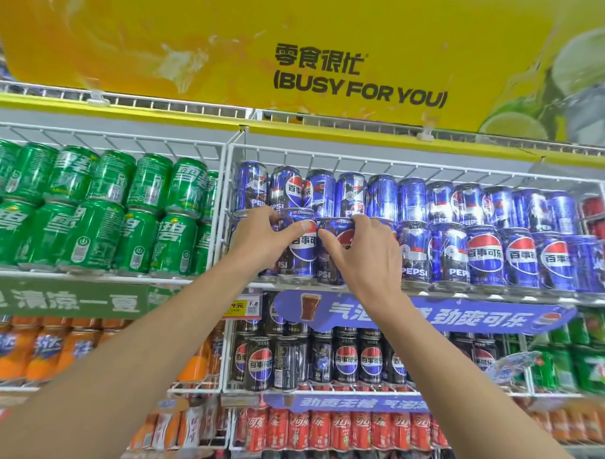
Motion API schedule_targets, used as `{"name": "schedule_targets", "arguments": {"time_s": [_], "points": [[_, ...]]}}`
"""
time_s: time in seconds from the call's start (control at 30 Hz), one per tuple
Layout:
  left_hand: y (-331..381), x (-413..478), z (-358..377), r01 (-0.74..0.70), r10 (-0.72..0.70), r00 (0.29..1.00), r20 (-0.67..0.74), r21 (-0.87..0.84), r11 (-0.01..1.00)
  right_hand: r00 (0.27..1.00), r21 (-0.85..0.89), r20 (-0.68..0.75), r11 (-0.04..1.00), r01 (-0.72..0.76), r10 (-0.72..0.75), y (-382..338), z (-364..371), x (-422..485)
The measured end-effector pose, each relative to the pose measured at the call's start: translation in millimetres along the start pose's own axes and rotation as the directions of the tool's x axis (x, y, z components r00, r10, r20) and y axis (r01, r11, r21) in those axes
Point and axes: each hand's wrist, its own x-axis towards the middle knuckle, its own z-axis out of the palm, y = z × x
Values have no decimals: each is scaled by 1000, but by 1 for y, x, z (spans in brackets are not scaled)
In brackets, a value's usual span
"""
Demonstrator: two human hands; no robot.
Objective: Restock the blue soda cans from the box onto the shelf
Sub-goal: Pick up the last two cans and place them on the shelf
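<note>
Blue is what I'm working with up here on the wire shelf [480,295]. My left hand [270,236] is clamped on one blue soda can [300,255], thumb across its front, fingers curled over the rim. My right hand [367,255] grips the neighbouring can [336,253] the same way. The two cans touch, side by side in the lower front row, with green cans [88,235] off to the left.

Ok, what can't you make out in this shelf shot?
- Box: outside the head view's frame.
- Right blue can: label mostly behind the right hand.
- Left blue can: left side behind the left hand.
- Price tag: too blurred to read reliably.
</note>
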Motion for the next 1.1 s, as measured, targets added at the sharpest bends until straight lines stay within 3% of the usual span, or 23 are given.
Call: {"name": "schedule_targets", "arguments": {"time_s": [0.23, 0.5, 0.73, 0.97, 1.1], "points": [[1, -5, 5, -21, 22, 999, -38, 33, 999, 997, 4, -54, 999, 46, -46, 2, 3, -7], [6, -1, 8, -38, 46, 997, -62, 138, 990, 998, 38, -18, 997, 64, -63, 4, 4, 2], [-2, 1, 10, -83, 86, 996, -20, 109, 991, 996, 59, 24, 995, 82, -83, 7, -1, 1], [-1, -11, 13, -32, 64, 982, -179, 177, 984, 987, 82, 84, 988, 131, -138, 13, -9, -10], [5, -16, 15, -46, 75, 986, -149, 192, 980, 987, 107, 97, 987, 118, -128, 11, -9, -12]]}}
